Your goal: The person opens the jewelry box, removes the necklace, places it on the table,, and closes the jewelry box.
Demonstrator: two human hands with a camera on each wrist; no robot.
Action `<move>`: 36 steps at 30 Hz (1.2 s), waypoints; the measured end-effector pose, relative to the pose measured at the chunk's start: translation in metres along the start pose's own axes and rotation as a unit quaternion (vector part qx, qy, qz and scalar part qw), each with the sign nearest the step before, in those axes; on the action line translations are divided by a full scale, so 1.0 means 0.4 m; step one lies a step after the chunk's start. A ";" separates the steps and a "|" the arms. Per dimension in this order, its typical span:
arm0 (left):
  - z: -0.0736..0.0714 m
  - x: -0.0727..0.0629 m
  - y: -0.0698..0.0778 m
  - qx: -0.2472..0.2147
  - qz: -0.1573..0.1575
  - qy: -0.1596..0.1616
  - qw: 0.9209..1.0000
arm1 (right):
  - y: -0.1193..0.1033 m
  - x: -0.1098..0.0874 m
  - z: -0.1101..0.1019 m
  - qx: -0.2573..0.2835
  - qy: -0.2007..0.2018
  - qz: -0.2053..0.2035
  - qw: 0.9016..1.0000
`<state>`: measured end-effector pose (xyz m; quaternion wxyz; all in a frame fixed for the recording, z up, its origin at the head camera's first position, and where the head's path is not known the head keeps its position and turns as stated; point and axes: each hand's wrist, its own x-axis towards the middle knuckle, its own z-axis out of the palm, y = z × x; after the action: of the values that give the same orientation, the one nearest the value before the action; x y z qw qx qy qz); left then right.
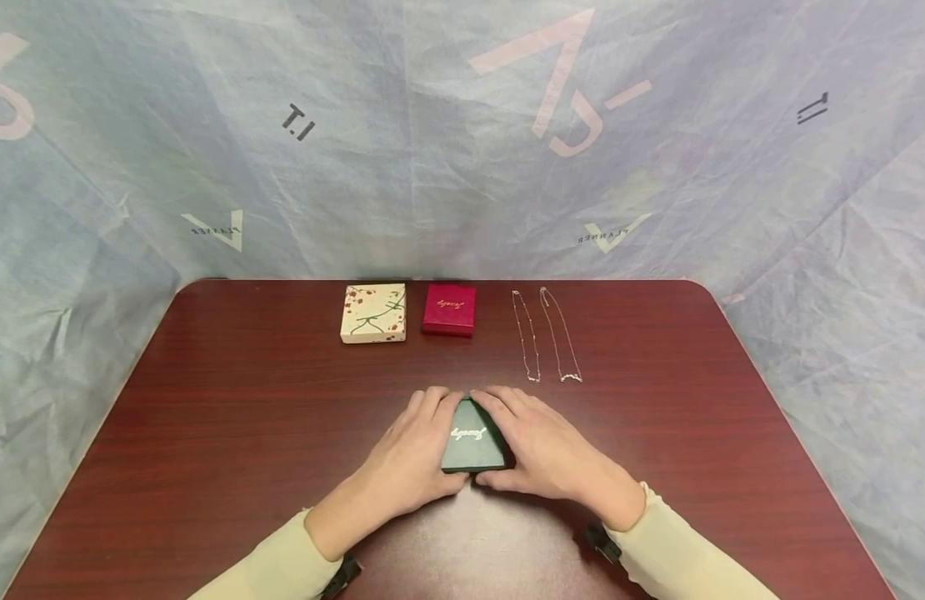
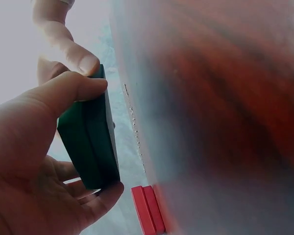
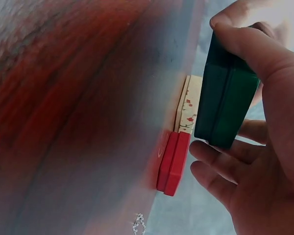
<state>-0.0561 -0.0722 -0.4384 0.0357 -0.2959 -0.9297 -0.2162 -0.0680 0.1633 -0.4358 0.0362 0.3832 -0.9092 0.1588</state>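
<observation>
A green jewelry box is held near the middle of the table, between two hands. Its left side is grasped by the left hand, with the thumb set at the near edge and the fingers reached to the far edge; the opposite side is grasped in the same manner by the right hand, so each grip is clamped on the box. Pale script is shown on its top. Whether its underside is touching the table cannot be told.

Beyond it, toward the table's far edge, a cream floral box is placed, and just to its right, separated by a narrow gap, a red jewelry box. Farther right, a beaded necklace and a second necklace are laid out side by side, their ornamented ends turned toward the hands. Both arms are covered by pale sleeves, and a dark device is worn at each wrist. The table is backed by a grey-blue cloth printed with letters.
</observation>
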 end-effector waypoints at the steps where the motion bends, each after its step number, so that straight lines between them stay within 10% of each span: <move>1: 0.001 0.000 0.001 0.001 0.002 0.002 1.000 | 0.000 0.002 0.000 0.004 -0.002 0.001 1.000; 36: -0.027 -0.024 -0.071 -0.232 0.007 -0.008 0.973 | 0.016 0.014 -0.042 0.099 -0.006 0.015 0.995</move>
<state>-0.0650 -0.1025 -0.4410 -0.0403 -0.3046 -0.8523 -0.4233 -0.0772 0.1689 -0.4205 -0.0099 0.3720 -0.8949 0.2464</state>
